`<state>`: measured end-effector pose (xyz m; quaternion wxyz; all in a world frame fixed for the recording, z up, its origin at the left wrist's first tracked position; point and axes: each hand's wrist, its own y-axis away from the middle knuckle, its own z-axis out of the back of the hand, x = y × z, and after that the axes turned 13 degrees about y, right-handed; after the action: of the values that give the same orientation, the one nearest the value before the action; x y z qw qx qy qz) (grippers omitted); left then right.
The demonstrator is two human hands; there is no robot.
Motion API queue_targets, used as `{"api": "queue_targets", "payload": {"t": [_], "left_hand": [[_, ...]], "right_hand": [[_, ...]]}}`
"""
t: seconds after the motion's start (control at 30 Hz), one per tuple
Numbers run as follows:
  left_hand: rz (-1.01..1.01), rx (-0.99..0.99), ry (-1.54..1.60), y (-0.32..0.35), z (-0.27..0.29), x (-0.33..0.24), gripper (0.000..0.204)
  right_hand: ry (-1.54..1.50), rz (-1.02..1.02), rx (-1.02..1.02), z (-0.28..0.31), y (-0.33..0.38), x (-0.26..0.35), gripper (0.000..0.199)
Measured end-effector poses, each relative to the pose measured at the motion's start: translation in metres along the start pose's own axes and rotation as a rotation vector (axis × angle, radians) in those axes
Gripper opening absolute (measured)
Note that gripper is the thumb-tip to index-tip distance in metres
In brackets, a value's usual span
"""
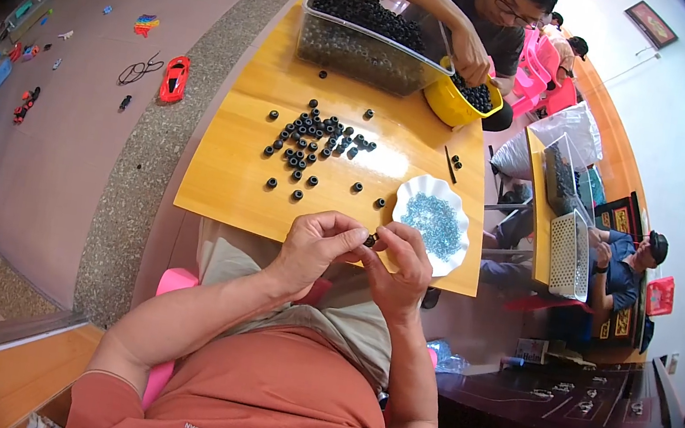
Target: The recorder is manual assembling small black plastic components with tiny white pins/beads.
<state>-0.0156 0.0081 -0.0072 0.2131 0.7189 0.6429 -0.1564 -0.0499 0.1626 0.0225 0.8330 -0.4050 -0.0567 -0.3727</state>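
Both my hands meet just over the near edge of the wooden table (pixel 233 181). My left hand (pixel 315 250) pinches a small black round piece (pixel 370 240) between thumb and fingers. From the other side, the closed fingertips of my right hand (pixel 401 277) grip the same piece, and they hide most of it. Beyond my hands lies a loose spread of similar black pieces (pixel 314 136) with holes in them. A white scalloped plate (pixel 463 231) of small clear-blue glassy beads (pixel 431 222) sits right beside my right hand.
At the table's far end stand a large clear bin (pixel 355 62) of black pieces and a yellow bowl (pixel 443 105), where a co-worker's hand reaches in. A thin dark stick (pixel 450 164) lies at the right. Another person sits farther right. A red toy car (pixel 174 79) lies on the left floor.
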Motion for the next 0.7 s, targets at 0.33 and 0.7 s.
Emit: {"api": "queue_targets", "payload": {"t": [0.33,0.7], "left_hand": [[-0.023,-0.022,0.033,0.003,-0.004,0.001,0.009],[-0.050,-0.078,0.075,0.006,-0.008,0.000,0.009]], "right_hand": [[0.105,0.046,-0.054,-0.005,0.004,0.001,0.034],[0.062,0.084,-0.076,-0.018,0.005,-0.003,0.029]]}}
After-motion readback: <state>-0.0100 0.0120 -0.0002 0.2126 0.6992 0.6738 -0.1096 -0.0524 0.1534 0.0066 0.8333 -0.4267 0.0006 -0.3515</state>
